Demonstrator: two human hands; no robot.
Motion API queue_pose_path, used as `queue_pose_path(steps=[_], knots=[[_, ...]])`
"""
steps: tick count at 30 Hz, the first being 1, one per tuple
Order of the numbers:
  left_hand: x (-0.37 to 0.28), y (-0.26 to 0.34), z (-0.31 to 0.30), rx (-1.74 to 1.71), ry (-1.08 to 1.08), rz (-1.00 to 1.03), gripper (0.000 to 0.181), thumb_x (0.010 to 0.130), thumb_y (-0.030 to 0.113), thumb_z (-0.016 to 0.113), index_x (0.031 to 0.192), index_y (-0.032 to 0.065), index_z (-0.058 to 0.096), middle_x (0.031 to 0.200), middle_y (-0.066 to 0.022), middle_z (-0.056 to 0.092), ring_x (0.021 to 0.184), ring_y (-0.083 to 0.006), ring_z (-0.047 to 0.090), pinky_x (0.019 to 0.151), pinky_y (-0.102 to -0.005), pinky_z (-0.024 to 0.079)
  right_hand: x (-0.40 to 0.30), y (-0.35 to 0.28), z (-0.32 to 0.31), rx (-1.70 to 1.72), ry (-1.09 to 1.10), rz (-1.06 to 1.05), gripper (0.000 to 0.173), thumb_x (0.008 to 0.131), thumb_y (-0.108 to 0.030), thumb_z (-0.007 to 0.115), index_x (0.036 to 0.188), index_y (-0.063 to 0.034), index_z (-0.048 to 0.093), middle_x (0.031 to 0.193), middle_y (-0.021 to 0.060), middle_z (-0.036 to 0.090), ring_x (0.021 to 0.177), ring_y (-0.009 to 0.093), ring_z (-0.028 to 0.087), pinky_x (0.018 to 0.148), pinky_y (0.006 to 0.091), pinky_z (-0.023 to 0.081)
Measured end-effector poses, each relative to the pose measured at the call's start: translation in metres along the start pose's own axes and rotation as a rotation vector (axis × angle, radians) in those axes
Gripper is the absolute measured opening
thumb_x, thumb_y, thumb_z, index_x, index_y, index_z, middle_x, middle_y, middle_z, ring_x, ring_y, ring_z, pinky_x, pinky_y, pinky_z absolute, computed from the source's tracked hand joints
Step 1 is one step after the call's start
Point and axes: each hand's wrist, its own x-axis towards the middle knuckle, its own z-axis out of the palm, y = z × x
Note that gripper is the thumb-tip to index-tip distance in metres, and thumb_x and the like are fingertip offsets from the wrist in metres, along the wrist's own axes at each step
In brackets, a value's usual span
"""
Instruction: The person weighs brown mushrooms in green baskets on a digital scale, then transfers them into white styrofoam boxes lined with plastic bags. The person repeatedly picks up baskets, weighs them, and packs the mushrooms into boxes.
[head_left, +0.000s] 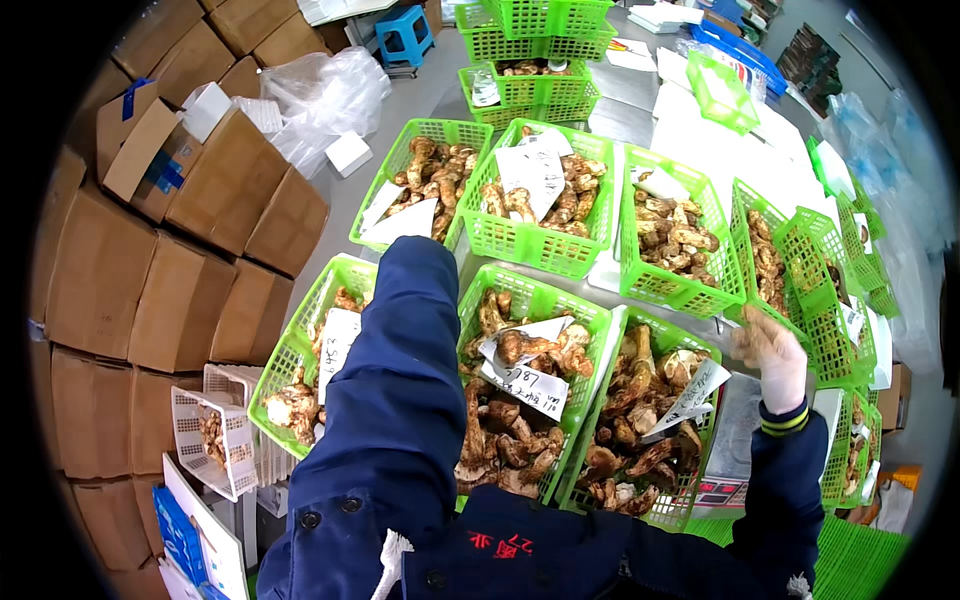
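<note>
My left arm reaches forward over the baskets; its dark blue sleeve hides my left hand. The sleeve ends near a green plastic basket (364, 217) of mushrooms with paper slips. My right hand (772, 356), blurred and with bent fingers, is above the metal table beside the corner of a green basket (664, 289) of mushrooms (675, 232); whether it holds anything cannot be told. Before me stand more green baskets of mushrooms, one at the centre (600, 319) and one right of it (709, 337), with handwritten paper slips (529, 386) on top. Another basket (270, 375) lies left, partly behind my sleeve.
Cardboard boxes (105, 277) are piled at the left, near white baskets (240, 480). Stacked green baskets (536, 97) stand at the far end. A scale (735, 435) sits below my right hand. More green baskets (825, 300) and clear plastic bags (907, 225) are at the right.
</note>
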Motion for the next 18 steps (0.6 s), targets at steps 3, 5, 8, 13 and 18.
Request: queue_pose_path(steps=[3,5,8,13,18], knots=[[0.009,0.002,-0.006,-0.002,0.011,0.038,0.028,0.088,0.011,0.048,0.11,-0.005,0.052,0.108,-0.0191,0.058,0.097,-0.0337,0.058,0.08,-0.0417,0.051,-0.019,0.017,-0.013,-0.005,0.069,0.003,0.032,0.092,-0.016,0.05,0.12,-0.0014,0.054,0.089,0.0066,0.064,0.07,0.01,0.06,0.064,0.0204,0.046],[0.013,0.002,-0.018,0.001,0.025,0.074,0.028,0.088,0.011,0.048,0.11,-0.0051,0.052,0.108,-0.019,0.058,0.097,-0.0332,0.058,0.08,-0.0416,0.051,-0.025,0.021,-0.021,0.06,0.102,-0.002,0.031,0.092,-0.015,0.051,0.119,-0.0009,0.055,0.088,0.0077,0.064,0.069,0.011,0.06,0.064,0.0212,0.047],[0.017,0.004,-0.038,0.008,0.03,0.162,0.028,0.088,0.011,0.048,0.109,-0.0054,0.052,0.108,-0.019,0.058,0.097,-0.0326,0.058,0.081,-0.0413,0.051,-0.038,0.02,-0.031,0.094,0.131,-0.021,0.034,0.092,-0.017,0.052,0.121,0.0001,0.052,0.086,0.0058,0.064,0.067,0.01,0.059,0.061,0.0193,0.044],[0.015,0.005,-0.07,0.074,0.044,0.407,0.027,0.088,0.011,0.049,0.109,-0.0059,0.052,0.109,-0.0189,0.058,0.098,-0.0315,0.058,0.082,-0.0409,0.051,-0.052,0.024,-0.052,0.127,0.198,-0.074,0.031,0.091,-0.014,0.051,0.119,0.0005,0.054,0.089,0.0077,0.065,0.069,0.011,0.06,0.065,0.0215,0.049],[0.012,-0.033,-0.149,-0.053,-0.036,0.629,0.027,0.087,0.011,0.049,0.108,-0.0064,0.053,0.109,-0.0187,0.058,0.099,-0.0305,0.057,0.083,-0.0405,0.051,-0.067,0.036,-0.124,0.237,0.299,-0.232,0.029,0.091,-0.017,0.053,0.116,-0.0026,0.057,0.09,0.0074,0.066,0.072,0.012,0.062,0.065,0.021,0.048]])
